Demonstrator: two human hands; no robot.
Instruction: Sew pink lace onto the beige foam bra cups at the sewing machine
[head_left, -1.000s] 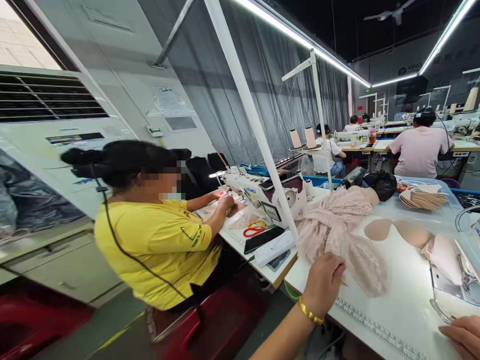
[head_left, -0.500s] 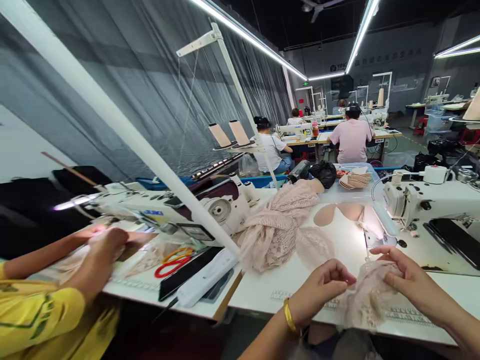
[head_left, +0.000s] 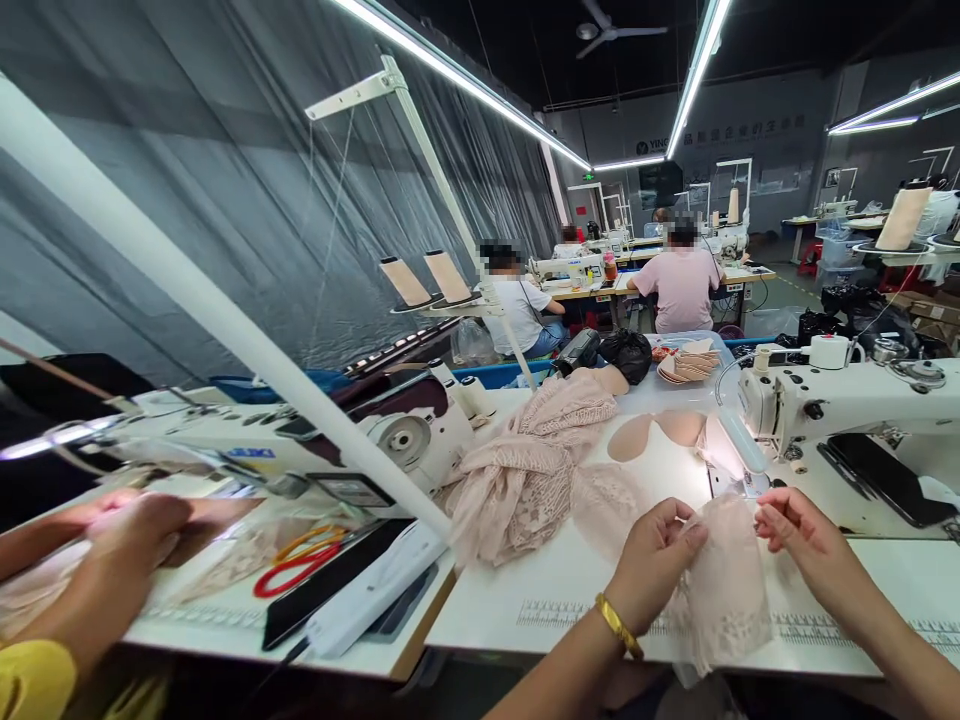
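Note:
A sheer pale pink lace piece (head_left: 729, 585) hangs in front of the sewing machine, its lower end over the table edge. My left hand (head_left: 660, 550), with a gold bracelet on the wrist, pinches its upper left edge. At the upper right edge my right hand (head_left: 806, 540) has its thumb and fingers closed; the exact grip there is small to see. The lit needle area of the white sewing machine (head_left: 795, 395) is just beyond the lace. Left of my hands lies a heap of pink lace fabric (head_left: 517, 480), with beige cup pieces (head_left: 630, 437) behind.
At left, a co-worker's hands (head_left: 139, 530) handle fabric at another machine (head_left: 255, 440). Red-handled scissors (head_left: 296, 570) lie there. A slanted white pole (head_left: 225, 300) crosses the view. A black phone (head_left: 889, 480) rests at right; a clear plastic box (head_left: 720, 350) holds beige pieces.
The lace, bunched before, is now spread flatter and hangs between my hands. My right hand has moved from over the lace to its right edge. The view has shifted right.

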